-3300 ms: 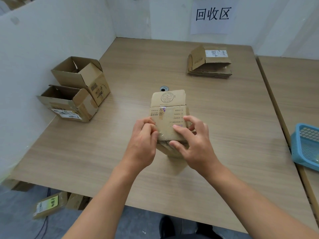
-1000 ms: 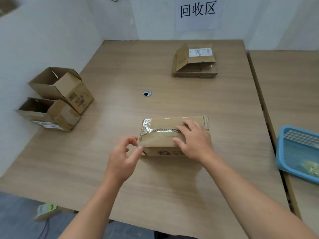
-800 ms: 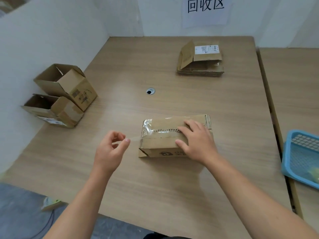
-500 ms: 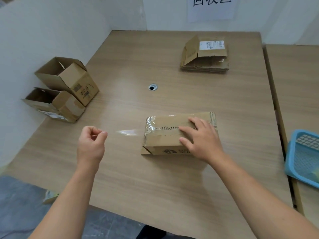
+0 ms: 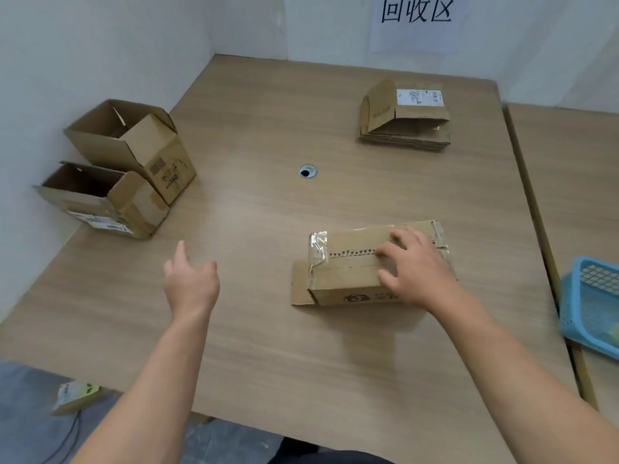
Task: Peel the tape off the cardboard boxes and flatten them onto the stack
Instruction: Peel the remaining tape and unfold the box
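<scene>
A person stands at a wooden table [image 5: 268, 346], seen from above their own bare forearms. A closed cardboard box [image 5: 345, 279] lies near the middle of the table, slightly right of centre. One end flap is folded out flat on the tabletop at its left.

The right hand [image 5: 415, 266] lies on top of the box's right half, fingers straight and fanned apart, pressing it down. Crinkled clear tape [image 5: 318, 246] clings to the box's left end, and more shows at the right end beyond the fingers.

The left hand [image 5: 191, 283] hovers above the bare table well to the left of the box. Its fingers are loosely spread, and it holds nothing that I can make out.

At the far right of the table sits the stack of flattened boxes [image 5: 405, 135], its top piece partly sprung up. Against the left wall, a far open box [image 5: 134, 145] touches a near open box [image 5: 100, 202]. A blue basket [image 5: 589, 306] sits at the right edge of view. A paper sign [image 5: 417, 15] hangs on the back wall.
</scene>
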